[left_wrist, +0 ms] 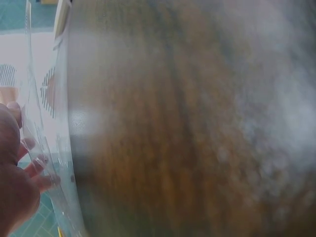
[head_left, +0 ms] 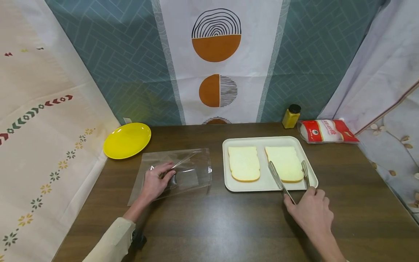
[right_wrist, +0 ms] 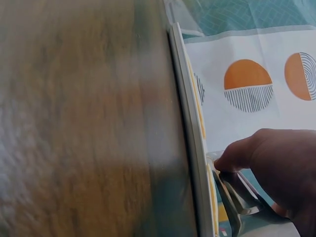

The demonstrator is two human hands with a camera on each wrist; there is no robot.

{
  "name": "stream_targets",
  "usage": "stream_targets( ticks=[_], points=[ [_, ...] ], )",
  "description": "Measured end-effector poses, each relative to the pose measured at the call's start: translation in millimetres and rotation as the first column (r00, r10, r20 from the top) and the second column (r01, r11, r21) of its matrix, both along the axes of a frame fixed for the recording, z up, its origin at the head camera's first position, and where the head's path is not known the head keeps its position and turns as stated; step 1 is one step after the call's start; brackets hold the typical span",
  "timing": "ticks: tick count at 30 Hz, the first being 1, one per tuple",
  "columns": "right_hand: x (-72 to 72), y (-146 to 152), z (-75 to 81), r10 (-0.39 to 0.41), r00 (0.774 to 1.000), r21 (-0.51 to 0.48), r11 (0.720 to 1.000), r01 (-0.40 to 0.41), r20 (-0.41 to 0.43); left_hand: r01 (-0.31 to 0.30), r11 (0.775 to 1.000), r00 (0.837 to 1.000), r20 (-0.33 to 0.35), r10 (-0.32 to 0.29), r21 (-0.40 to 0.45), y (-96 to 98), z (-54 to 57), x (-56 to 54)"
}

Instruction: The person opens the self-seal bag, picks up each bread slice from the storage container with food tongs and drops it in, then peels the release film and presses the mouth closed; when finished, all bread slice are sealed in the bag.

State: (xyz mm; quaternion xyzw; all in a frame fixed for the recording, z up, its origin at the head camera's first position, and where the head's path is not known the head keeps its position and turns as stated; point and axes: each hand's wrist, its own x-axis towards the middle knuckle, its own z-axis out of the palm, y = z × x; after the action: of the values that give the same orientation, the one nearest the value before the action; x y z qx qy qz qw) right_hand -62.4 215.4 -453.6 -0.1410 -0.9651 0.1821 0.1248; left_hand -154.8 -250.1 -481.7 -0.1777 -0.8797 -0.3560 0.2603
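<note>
On the left, my left hand [head_left: 154, 182] pinches the upper layer of a clear plastic bag [head_left: 193, 178], lifting a fold of it off the table. Thumb and fingers also show against the film [left_wrist: 61, 148] in the left wrist view. My right hand [head_left: 312, 211] grips metal tongs [head_left: 276, 175] near the front of a white tray [head_left: 242, 186]. The spread tong arms stand at either side of the right bread slice [head_left: 284, 163]. Another bread slice [head_left: 244, 163] lies flat on the tray's left half. In the right wrist view the thumb presses along the tongs [right_wrist: 229, 197].
A yellow plate [head_left: 127, 141] lies at the back left, beside the cloth. At the back right stand a yellow bottle with a black cap [head_left: 291, 116] and a red-and-white packet [head_left: 328, 131]. Patterned cloths [head_left: 131, 72] hang around the brown wooden table [head_left: 212, 225].
</note>
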Motion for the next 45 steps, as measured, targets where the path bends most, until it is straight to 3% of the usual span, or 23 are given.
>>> stream_targets(
  ticks=[10,18,26,32,45],
  points=[
    [-3.1,6,-2.0,0.058,0.998,0.023,0.998,-0.058,-0.018,0.014,1.0,1.0,-0.009,-0.014,0.002,0.7,-2.2,-2.5],
    [-4.7,4,-5.5,0.087,0.99,0.039,0.996,-0.083,-0.109,0.004,1.0,1.0,0.007,-0.004,-0.003,0.2,-0.5,-1.4],
    [-2.1,9,-7.8,0.139,0.984,0.031,0.99,-0.136,-0.111,0.003,1.0,1.0,-0.016,-0.003,-0.003,-1.5,-0.2,-0.6],
    [1.7,14,-10.8,0.152,0.979,0.043,0.988,-0.147,-0.136,0.0,1.0,1.0,0.011,0.0,-0.009,-1.6,1.4,1.9],
    [7.6,21,2.1,0.257,0.941,0.088,0.966,-0.243,-0.221,0.013,1.0,1.0,0.026,-0.013,-0.008,-1.4,1.3,3.0]
  ],
)
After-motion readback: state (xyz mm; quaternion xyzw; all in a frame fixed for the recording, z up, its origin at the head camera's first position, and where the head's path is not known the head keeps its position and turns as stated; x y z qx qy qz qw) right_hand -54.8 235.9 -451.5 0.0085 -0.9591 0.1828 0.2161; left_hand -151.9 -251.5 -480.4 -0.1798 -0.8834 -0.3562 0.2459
